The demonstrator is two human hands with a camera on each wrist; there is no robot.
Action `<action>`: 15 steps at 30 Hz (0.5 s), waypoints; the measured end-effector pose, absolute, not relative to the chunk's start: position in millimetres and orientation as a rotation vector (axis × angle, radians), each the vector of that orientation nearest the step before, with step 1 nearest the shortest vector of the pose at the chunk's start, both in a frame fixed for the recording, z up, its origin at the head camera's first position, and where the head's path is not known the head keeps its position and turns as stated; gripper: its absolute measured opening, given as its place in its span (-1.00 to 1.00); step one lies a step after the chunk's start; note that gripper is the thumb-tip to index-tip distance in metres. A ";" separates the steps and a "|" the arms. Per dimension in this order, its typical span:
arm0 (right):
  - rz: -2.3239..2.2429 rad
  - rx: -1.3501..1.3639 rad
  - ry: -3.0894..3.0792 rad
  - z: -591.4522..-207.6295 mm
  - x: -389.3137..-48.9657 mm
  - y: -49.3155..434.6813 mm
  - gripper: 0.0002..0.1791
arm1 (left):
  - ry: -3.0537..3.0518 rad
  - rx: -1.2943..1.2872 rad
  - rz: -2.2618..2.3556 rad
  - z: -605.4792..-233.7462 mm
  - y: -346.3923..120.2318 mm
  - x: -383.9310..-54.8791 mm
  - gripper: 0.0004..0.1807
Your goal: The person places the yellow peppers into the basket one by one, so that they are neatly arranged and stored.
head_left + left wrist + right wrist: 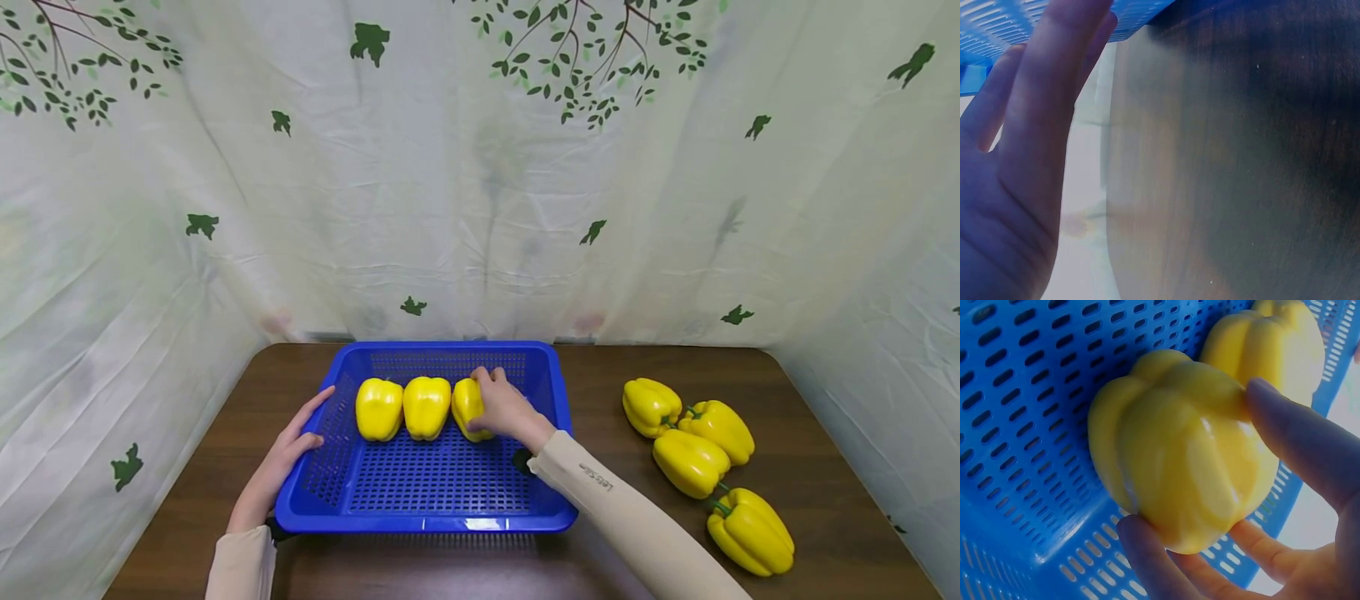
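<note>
A blue perforated basket point(420, 523) sits on the dark wooden table point(825, 500). Three yellow bell peppers lie in a row at its back: left point(378, 408), middle point(426, 407) and right point(464, 403). My right hand point(491, 404) grips the right pepper point(1179, 469), with fingers point(1297, 444) curled round it just above the basket floor point(1016, 425). The neighbouring pepper point(1272, 344) lies beyond it. My left hand point(300, 429) rests flat, fingers straight, against the basket's outer left wall point(997, 25); its palm point(1016, 175) fills the left wrist view.
Several more yellow peppers point(688, 462) lie in a cluster on the table right of the basket. A leaf-printed curtain point(480, 208) closes off the back and both sides. Bare table shows in front of the basket and to its left point(1241, 156).
</note>
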State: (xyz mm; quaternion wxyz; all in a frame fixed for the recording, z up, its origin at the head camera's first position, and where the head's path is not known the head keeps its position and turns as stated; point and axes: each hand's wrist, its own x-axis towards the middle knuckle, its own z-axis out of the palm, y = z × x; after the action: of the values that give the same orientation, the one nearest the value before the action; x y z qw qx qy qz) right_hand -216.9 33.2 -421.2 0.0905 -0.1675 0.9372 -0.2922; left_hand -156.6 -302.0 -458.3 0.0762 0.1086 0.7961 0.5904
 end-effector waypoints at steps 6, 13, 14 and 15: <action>-0.874 -0.451 2.795 -420.8 -217.3 30.4 -0.21 | 2.372 0.321 1.780 -457.7 -301.2 -157.0 -0.32; -0.870 -0.409 2.784 -418.4 -216.3 31.8 -0.24 | 2.390 0.329 1.766 -458.5 -301.5 -157.3 -0.33; -0.872 -0.412 2.784 -418.1 -216.2 32.7 -0.24 | 2.390 0.328 1.767 -458.6 -301.6 -157.2 -0.33; -0.879 -0.417 2.785 -417.8 -216.2 34.0 -0.24 | 2.389 0.327 1.767 -458.8 -301.8 -157.1 -0.33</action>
State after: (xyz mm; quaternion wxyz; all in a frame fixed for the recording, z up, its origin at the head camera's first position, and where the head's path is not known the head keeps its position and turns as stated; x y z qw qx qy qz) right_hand -216.2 34.0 -417.8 0.0957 -0.1406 0.9397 -0.2968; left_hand -157.1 -301.8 -458.8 0.0759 0.1090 0.7969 0.5893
